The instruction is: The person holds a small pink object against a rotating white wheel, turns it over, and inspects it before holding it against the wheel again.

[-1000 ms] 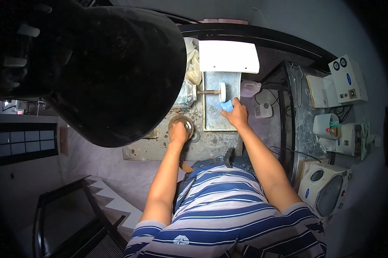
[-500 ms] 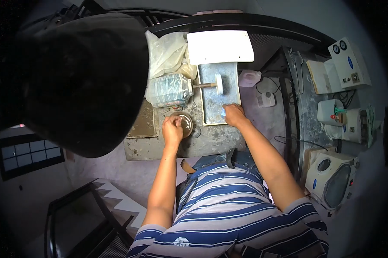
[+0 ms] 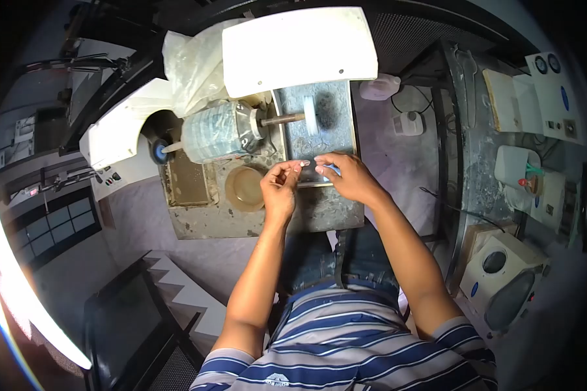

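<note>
My left hand point(image 3: 280, 190) is closed in a pinch, a small pale shiny piece point(image 3: 306, 163) at its fingertips; its kind is too small to tell. Facing it, my right hand point(image 3: 350, 178) is curled round a small light-blue thing point(image 3: 331, 171), mostly hidden by the fingers. Both hands are close together over the front end of the blue-grey tray point(image 3: 353, 140). Behind them, a white polishing wheel point(image 3: 310, 115) sits on the shaft of a bench motor wrapped in a clear plastic bottle point(image 3: 214, 131). A round bowl point(image 3: 231, 189) of cloudy liquid stands left of my left hand.
A white hood point(image 3: 300, 49) covers the tray's back. At the motor's left end is a blue wheel point(image 3: 158, 151). A shallow rectangular pan point(image 3: 205, 186) lies beside the bowl. On the right bench stand white machines point(image 3: 502, 267) and a container point(image 3: 516, 163).
My left hand has left the bowl and moved right over the tray's front, up to my right hand, which has shifted slightly. The head view has moved; a dark shape at left is gone.
</note>
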A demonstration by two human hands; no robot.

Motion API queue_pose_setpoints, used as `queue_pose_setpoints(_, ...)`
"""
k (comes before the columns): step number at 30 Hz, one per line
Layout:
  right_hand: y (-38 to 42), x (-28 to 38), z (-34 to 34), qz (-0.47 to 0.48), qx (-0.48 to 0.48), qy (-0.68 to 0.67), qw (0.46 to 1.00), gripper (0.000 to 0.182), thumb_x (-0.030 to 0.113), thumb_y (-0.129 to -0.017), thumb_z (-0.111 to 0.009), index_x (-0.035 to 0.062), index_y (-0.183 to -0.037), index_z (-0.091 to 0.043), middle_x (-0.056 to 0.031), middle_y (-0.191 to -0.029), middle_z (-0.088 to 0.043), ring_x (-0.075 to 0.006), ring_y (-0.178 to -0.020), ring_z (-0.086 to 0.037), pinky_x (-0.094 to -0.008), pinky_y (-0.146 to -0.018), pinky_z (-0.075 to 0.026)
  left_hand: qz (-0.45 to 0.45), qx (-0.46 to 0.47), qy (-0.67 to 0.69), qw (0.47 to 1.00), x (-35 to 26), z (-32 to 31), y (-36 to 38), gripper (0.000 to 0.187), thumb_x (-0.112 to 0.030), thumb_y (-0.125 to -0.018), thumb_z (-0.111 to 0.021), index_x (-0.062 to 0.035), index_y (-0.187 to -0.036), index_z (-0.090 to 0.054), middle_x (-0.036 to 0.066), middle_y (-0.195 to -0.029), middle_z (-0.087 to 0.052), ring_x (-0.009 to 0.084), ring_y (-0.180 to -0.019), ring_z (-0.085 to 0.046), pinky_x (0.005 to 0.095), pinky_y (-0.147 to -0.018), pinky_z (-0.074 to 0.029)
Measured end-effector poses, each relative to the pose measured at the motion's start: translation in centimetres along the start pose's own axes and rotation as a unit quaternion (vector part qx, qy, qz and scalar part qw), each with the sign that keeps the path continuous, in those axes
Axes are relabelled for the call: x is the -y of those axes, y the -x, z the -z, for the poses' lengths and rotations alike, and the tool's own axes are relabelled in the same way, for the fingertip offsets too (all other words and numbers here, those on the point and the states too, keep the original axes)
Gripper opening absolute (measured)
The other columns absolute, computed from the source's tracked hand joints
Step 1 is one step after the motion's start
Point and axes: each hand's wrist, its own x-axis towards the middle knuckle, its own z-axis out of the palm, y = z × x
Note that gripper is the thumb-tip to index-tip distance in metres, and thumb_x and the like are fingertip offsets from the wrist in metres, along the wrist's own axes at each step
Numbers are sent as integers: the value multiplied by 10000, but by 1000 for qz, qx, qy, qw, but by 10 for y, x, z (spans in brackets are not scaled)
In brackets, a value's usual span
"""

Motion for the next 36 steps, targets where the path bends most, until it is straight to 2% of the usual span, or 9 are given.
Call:
queue_pose_setpoints(4,-11,-7,-1,37,-53,-29,998,233,160,-887,-596,-21,-1028,-637,-149,-974,-677,-225,-894,-656,-311,-789,-491,-23,-6,41,999,15,-22,-15,98,-19,-856,-632,29,-940,-652,21,-748,-621,55,-608,-507,182,-546,-387)
queue_pose_setpoints(7,-19,-12,0,-4,-79,-69,994,194,124,-881,-603,-27,-990,-654,-137,-934,-688,-197,-853,-664,-297,-751,-499,-24,-12,41,999,21,-29,-24,102,-9,-855,-630,37,-944,-648,36,-764,-633,66,-623,-531,190,-567,-421)
queue_pose_setpoints(12,-38,-24,-4,31,-138,-83,986,152,56,-855,-632,-27,-980,-661,-113,-873,-683,-116,-754,-608,-252,-689,-479,-34,-31,125,991,29,-42,-43,69,22,-846,-627,72,-893,-624,112,-816,-661,119,-667,-595,235,-588,-488)
queue_pose_setpoints(15,-46,-25,-3,43,-144,-72,986,151,86,-864,-608,-27,-953,-653,-131,-818,-659,-208,-743,-647,-289,-648,-482,-34,-38,136,989,28,-46,-49,67,20,-844,-630,70,-889,-626,111,-802,-661,120,-657,-594,233,-583,-486)
queue_pose_setpoints(24,-49,-35,0,41,-133,-95,986,148,58,-867,-601,-43,-961,-656,-119,-805,-656,-160,-725,-635,-258,-649,-479,-24,-48,180,982,36,-60,-53,66,11,-837,-647,63,-865,-619,103,-741,-656,97,-595,-576,202,-561,-467)
queue_pose_setpoints(27,-50,-35,-3,95,-154,-79,980,145,54,-868,-600,-47,-956,-656,-114,-797,-652,-153,-717,-630,-260,-640,-477,-43,-49,196,978,35,-57,-52,29,44,-839,-623,66,-851,-610,126,-771,-649,131,-625,-582,226,-573,-468)
queue_pose_setpoints(29,-48,-35,-3,68,-146,-120,980,153,48,-873,-607,-68,-964,-648,-71,-810,-636,-84,-700,-570,-216,-624,-447,-42,-45,182,981,34,-57,-51,30,38,-847,-615,67,-851,-609,128,-774,-648,131,-620,-575,229,-578,-463)
queue_pose_setpoints(32,-51,-28,2,19,-101,-106,989,137,63,-871,-597,-46,-928,-657,-112,-795,-657,-145,-716,-632,-253,-638,-474,-22,-25,203,979,41,-54,-57,49,29,-851,-605,68,-878,-619,129,-778,-651,133,-627,-569,244,-589,-460)
queue_pose_setpoints(36,-50,-28,-4,23,-132,-123,983,136,73,-859,-609,-48,-899,-656,-106,-779,-662,-118,-686,-619,-234,-596,-461,17,-5,242,970,32,-46,-57,70,33,-838,-616,78,-892,-625,124,-769,-659,119,-600,-553,221,-575,-448)
